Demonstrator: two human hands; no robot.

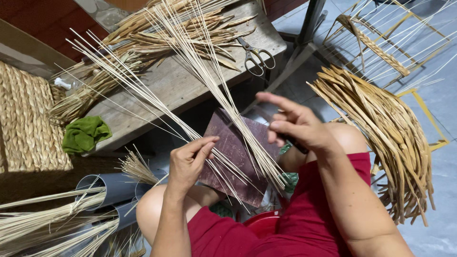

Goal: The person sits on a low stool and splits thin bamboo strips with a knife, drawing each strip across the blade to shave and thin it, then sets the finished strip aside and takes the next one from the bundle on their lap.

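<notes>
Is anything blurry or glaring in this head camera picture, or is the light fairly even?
In the head view, light is soft and even, without glare; the right hand looks slightly motion-blurred, while the left hand, the thin pale reed sticks and the metal scissors on the grey wooden bench look sharp.

On your wooden bench [176, 85] lie scissors [257, 56] and dried leaves [157, 35]. A green cloth [84, 134] sits at its edge beside a woven basket [26, 123]. Grey pipes [114, 188] stand lower left.
</notes>
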